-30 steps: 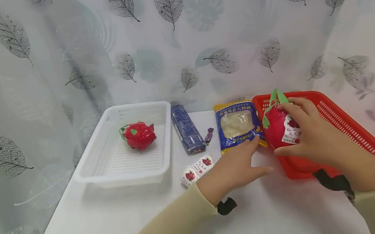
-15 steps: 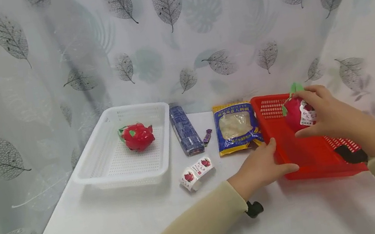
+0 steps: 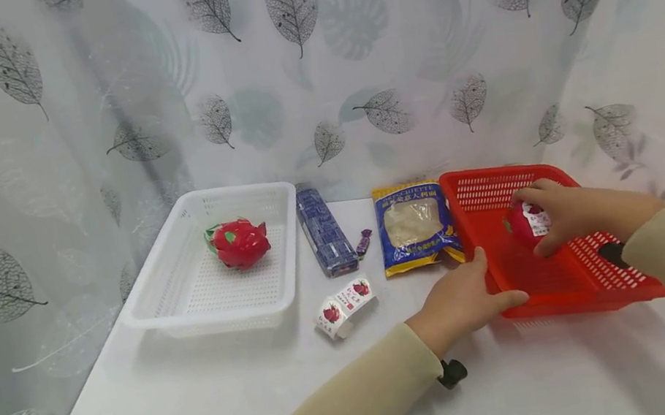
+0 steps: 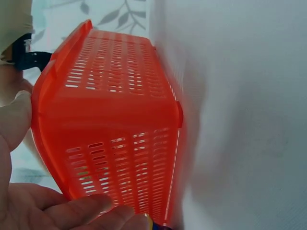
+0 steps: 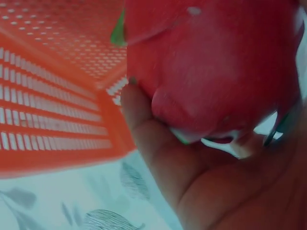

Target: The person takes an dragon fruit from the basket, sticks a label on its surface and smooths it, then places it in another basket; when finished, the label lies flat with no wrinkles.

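Observation:
My right hand (image 3: 580, 208) grips a red dragon fruit (image 3: 518, 228) with a white label, low inside the red plastic basket (image 3: 528, 275). In the right wrist view, the fruit (image 5: 216, 62) fills the upper part, with a finger bent against its underside. My left hand (image 3: 457, 306) steadies the basket's near left corner. The left wrist view has its thumb at the rim and its extended fingers (image 4: 76, 211) against the slotted outer wall. Another dragon fruit (image 3: 240, 244) lies in a white slotted basket (image 3: 211, 312) on the left, away from both hands.
Between the baskets lie a blue pasta bag (image 3: 415, 222), a long blue patterned packet (image 3: 326, 231) and a small purple wrapped candy (image 3: 364, 242). A curled strip of fruit labels (image 3: 343, 307) is nearer on the white table. Leaf-patterned curtain (image 3: 286, 97) hangs behind.
My right hand has carried the dragon fruit rightward, then down into the red basket. My left hand has moved right, from by the pasta bag to the basket's near left corner.

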Demonstrator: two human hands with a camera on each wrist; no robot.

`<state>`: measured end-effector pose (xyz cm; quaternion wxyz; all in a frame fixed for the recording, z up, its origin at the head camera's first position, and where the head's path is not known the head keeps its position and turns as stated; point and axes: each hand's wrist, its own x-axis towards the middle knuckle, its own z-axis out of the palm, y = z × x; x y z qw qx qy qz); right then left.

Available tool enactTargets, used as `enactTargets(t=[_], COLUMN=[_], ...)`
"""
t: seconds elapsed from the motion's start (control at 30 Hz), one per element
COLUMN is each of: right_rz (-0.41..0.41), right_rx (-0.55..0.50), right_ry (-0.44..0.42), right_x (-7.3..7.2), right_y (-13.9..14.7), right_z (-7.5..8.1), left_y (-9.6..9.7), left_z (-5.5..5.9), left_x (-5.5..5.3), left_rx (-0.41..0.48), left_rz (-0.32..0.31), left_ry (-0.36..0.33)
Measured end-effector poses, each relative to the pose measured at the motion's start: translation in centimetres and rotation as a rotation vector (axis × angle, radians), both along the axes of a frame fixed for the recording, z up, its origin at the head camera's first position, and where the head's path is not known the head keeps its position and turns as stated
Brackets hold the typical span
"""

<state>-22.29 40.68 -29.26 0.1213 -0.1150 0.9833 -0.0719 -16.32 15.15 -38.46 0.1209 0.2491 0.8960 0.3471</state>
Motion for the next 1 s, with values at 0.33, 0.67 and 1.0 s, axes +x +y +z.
enactTargets(t=[0.33,0.67,1.0], right_rz=[-0.057,-0.043,-0.101], right_rx=[0.027,0.065,0.129], right_ry=[-0.165,-0.238,-0.254], right_x=[-1.1,-1.6,-1.4], right_y=[1.6,3.2,3.1], right_z=[-1.3,-2.9,-3.2], left_y=[0.3,0.4,0.2], left_z=[0.0,0.1,-0.2], left_x=[0.3,0.5,0.4], left_rx=[-0.028,-0.024,-0.01], left_rz=[0.021,0.024,0.033], left_ry=[-0.023,-0.055,-0.065])
